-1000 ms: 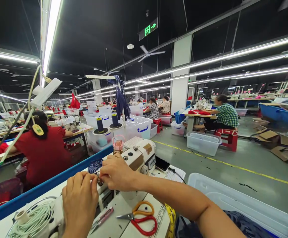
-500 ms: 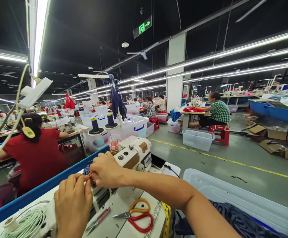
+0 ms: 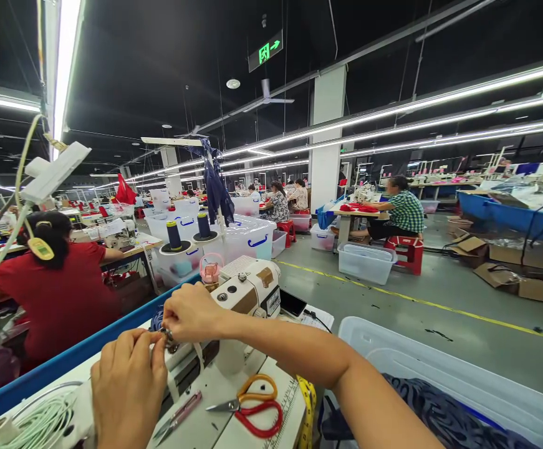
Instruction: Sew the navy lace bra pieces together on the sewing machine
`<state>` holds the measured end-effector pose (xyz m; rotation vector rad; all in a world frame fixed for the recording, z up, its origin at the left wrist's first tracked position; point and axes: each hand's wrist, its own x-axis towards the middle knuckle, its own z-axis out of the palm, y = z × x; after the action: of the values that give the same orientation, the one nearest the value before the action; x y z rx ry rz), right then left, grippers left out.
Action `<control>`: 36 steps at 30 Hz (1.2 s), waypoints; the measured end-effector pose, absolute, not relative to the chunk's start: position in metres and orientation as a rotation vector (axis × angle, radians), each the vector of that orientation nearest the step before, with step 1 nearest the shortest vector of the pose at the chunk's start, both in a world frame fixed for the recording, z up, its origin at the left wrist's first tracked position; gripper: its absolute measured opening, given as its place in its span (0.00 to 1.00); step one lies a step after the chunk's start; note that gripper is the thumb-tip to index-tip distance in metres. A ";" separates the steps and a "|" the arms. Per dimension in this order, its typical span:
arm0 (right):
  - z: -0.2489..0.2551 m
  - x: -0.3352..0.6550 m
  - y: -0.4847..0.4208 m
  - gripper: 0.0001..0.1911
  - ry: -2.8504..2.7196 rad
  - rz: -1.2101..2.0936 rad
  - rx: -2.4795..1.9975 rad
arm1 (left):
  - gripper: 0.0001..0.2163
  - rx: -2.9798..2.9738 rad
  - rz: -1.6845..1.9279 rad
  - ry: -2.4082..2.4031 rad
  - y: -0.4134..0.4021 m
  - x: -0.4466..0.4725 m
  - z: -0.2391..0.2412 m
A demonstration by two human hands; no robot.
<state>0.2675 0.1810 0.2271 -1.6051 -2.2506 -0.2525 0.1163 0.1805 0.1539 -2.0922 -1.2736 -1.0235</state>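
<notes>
My left hand [image 3: 127, 385] and my right hand [image 3: 191, 312] meet at the left end of a cream sewing machine [image 3: 245, 293], fingertips pinched together over a small metal part [image 3: 167, 337] there. What the fingers grip is too small to name. Red-and-orange-handled scissors [image 3: 255, 406] lie on the machine bed below my right forearm. Thread snips [image 3: 180, 415] lie just left of them. A yellow tape measure [image 3: 307, 405] hangs over the table's right edge.
A coil of pale cord [image 3: 37, 424] lies at bottom left. Two dark thread cones [image 3: 174, 236] stand behind the machine. A clear bin [image 3: 439, 374] with dark patterned fabric [image 3: 439, 415] sits to my right. A person in red [image 3: 53, 287] works at the left; others sit further back.
The view has drifted so everything sits lower and further left. Both hands stay pinched at the machine's left end, shifting slightly left with it.
</notes>
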 end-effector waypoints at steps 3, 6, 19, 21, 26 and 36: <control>0.218 0.263 0.159 0.07 -2.311 -0.479 -1.489 | 0.18 -2.091 -1.028 -1.288 0.179 0.116 0.155; 0.207 0.274 0.145 0.08 -2.267 -0.491 -1.457 | 0.19 -2.126 -1.015 -1.286 0.181 0.115 0.153; 0.222 0.314 0.195 0.17 -2.222 0.264 -1.604 | 0.21 -2.137 -1.010 -1.305 0.189 0.113 0.147; 0.226 0.314 0.191 0.16 -2.249 0.219 -1.601 | 0.21 -2.148 -1.022 -1.296 0.189 0.113 0.148; 0.232 0.317 0.178 0.11 -2.361 0.111 -1.506 | 0.17 -2.155 -1.052 -1.319 0.184 0.116 0.153; 0.218 0.356 0.176 0.20 -2.238 0.052 -1.351 | 0.10 -2.203 -1.363 -1.201 0.157 0.114 0.159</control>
<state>0.3559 0.1758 0.2177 -1.3512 -2.2379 0.0521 0.1136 0.1569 0.1587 -2.2027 -1.2008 -1.3628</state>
